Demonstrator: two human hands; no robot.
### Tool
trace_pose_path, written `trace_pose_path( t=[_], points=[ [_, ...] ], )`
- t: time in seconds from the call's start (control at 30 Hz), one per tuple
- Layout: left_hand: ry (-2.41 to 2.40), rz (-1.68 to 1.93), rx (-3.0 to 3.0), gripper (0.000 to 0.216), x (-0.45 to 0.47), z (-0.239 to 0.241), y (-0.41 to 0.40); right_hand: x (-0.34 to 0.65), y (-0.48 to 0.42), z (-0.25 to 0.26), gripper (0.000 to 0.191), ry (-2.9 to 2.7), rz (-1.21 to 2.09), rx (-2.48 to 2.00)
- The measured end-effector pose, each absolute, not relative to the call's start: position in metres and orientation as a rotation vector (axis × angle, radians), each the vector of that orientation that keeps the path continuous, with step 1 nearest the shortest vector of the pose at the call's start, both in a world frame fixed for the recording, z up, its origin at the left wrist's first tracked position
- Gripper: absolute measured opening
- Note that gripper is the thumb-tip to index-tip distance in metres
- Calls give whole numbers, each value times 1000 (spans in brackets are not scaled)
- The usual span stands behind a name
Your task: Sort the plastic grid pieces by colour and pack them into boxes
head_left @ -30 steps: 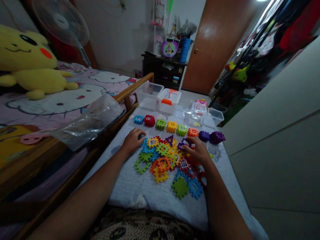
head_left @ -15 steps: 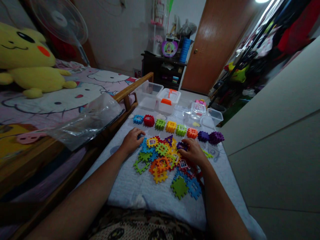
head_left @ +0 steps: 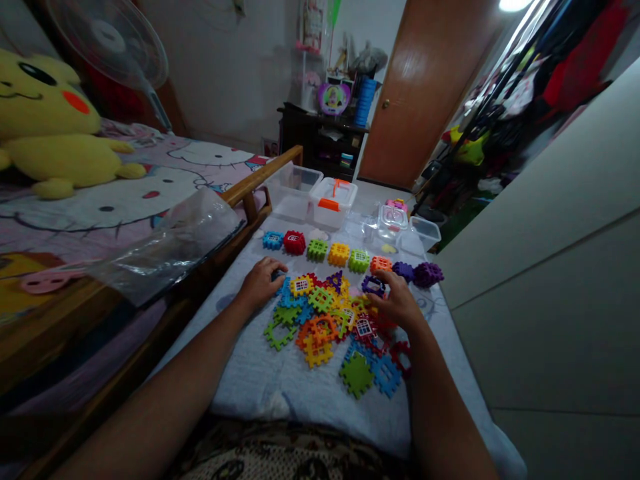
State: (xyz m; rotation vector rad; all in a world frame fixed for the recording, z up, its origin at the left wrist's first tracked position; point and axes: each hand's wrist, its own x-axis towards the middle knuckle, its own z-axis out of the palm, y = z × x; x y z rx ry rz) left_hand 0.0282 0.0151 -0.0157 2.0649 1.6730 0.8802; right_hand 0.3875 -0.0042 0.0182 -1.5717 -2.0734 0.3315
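Cloth-covered table (head_left: 240, 383) btwn a bed (head_left: 110, 212) and a white cabinet (head_left: 560, 300). Purple piece (head_left: 367, 287) is on the pile's far side, rightish, just short of the row of stacks (head_left: 339, 254). R hand (head_left: 399, 300) half open, thumb + fingers around it, can't tell if gripped. L hand (head_left: 261, 283) loosely curled by the loose pile (head_left: 321, 300), can't tell if it's holding anything. Prob light, stiff plastic, grab the notched rim imo. Stacks crowd the far side; bare cloth's front left.
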Motion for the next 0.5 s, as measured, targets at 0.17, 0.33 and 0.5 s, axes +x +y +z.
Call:
trace_pose_path(
  t=[0.17, 0.33, 0.5],
  points=[
    [1672, 890, 2057, 23, 28, -16, 16, 411, -8, 20, 47, -2103, 365, -1708],
    [1672, 882, 2054, 23, 28, -15, 15, 412, -14, 21, 54, -2195, 405, -1822],
    [1676, 884, 2048, 22, 29, -14, 15, 407, -13, 22, 53, -2205, 332, -1892]
  ],
)
